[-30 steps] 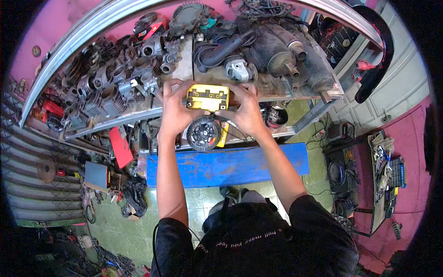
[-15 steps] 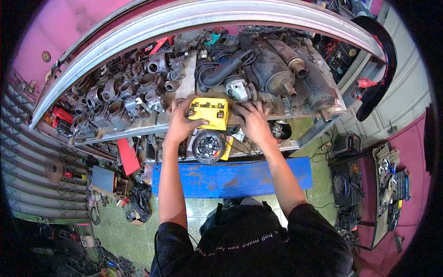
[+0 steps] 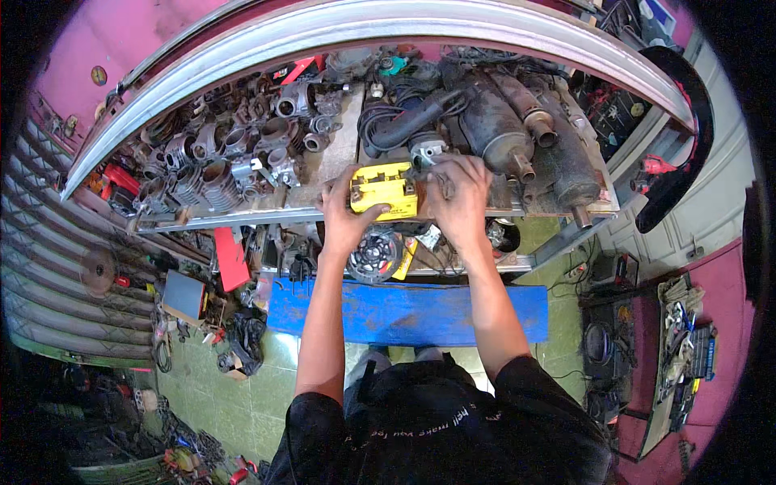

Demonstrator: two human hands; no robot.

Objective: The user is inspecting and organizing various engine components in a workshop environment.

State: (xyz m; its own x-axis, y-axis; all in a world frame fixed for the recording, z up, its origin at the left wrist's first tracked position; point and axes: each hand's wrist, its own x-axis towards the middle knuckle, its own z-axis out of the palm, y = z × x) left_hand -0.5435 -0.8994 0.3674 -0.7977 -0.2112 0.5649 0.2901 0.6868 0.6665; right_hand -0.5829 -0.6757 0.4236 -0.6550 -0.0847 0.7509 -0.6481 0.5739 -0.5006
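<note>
A yellow box-shaped battery [image 3: 386, 194] with dark terminals stands at the front edge of the shelf. My left hand [image 3: 343, 212] is closed on its left side, thumb across the near face and fingers behind. Just right of the battery is my right hand [image 3: 461, 198], raised a little with its fingers curled together; whatever lies within them is hidden. Behind that hand sits an angle grinder [image 3: 426, 152] with a silver head and dark body. Below the battery, a black spoked wheel-like disc [image 3: 374, 257] rests on a lower level beside a yellow package [image 3: 406, 257].
Used engine cylinders [image 3: 217, 184] crowd the shelf's left half. Dark exhaust mufflers [image 3: 497, 141] lie at the right. A metal beam [image 3: 388, 31] arches across the top. In front of me is a blue plank [image 3: 404, 314]; a tool rack [image 3: 675, 364] stands far right.
My right hand has gone from spread fingers on the shelf to curled fingers, lifted beside the battery. My left hand stays on the battery. The whole view has shifted slightly.
</note>
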